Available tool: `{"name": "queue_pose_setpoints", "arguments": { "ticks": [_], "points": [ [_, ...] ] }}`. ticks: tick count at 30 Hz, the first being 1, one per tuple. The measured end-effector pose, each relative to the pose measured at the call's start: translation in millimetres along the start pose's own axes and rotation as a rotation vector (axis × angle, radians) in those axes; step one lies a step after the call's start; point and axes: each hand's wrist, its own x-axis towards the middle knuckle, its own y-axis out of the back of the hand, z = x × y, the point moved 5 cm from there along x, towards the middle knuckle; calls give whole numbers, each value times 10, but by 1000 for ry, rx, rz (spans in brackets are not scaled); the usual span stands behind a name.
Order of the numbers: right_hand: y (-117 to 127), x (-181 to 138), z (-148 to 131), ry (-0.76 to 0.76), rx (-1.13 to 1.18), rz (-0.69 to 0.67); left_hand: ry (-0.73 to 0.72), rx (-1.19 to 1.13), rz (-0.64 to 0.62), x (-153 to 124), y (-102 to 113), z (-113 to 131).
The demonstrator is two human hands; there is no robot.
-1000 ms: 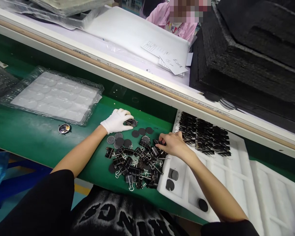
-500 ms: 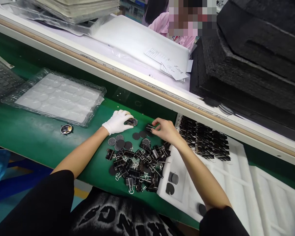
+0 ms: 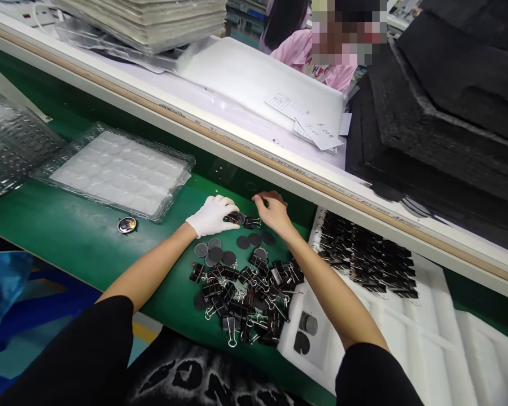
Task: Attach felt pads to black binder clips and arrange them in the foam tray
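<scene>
My left hand (image 3: 214,216), in a white glove, is closed on a small round part (image 3: 240,218) with a black binder clip on its left side. Another black binder clip (image 3: 252,223) sits against the part's right side, its wire handles toward my bare right hand (image 3: 274,212). That hand hovers just beyond this clip, loosely bent with fingers apart and nothing visible in it. Dark discs (image 3: 254,240) lie in a row below the hands. Nearer me is a heap of binder clips (image 3: 241,301), with more grey and black discs (image 3: 215,256) at its upper left.
A round part with a shiny face (image 3: 127,225) lies at left, near a clear plastic tray (image 3: 118,169). To the right, a white foam tray (image 3: 389,316) holds rows of clips (image 3: 364,254). A ledge (image 3: 245,148) runs behind; a person in pink (image 3: 296,48) is beyond it.
My right hand has let go of the binder clip and moved up and away. That clip now sits at the round part in my left hand. The view has shifted slightly.
</scene>
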Motion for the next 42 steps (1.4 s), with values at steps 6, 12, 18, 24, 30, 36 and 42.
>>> {"name": "queue_pose_setpoints", "arguments": {
  "ticks": [6,12,18,24,30,36,42],
  "points": [
    [-388,220,-56,-163,-120,25,3,-5,-6,3,-4,-3],
    [-464,200,76,-105,-112,73,3,-29,-12,-27,-35,-11],
    [-497,216,248,-182,-40,84,37,-64,-7,-17,-38,-23],
    [-497,195,254,-186,-57,96,39,-59,-22,4,-42,-2],
    [-485,171,227,-186,-86,101,5,-43,-53,64,-66,102],
    [-505,178,242,-182,-82,115,-2,-32,-39,84,-73,117],
    [-504,206,227,-165,-56,156,-38,-10,-12,63,-72,107]
  ]
}}
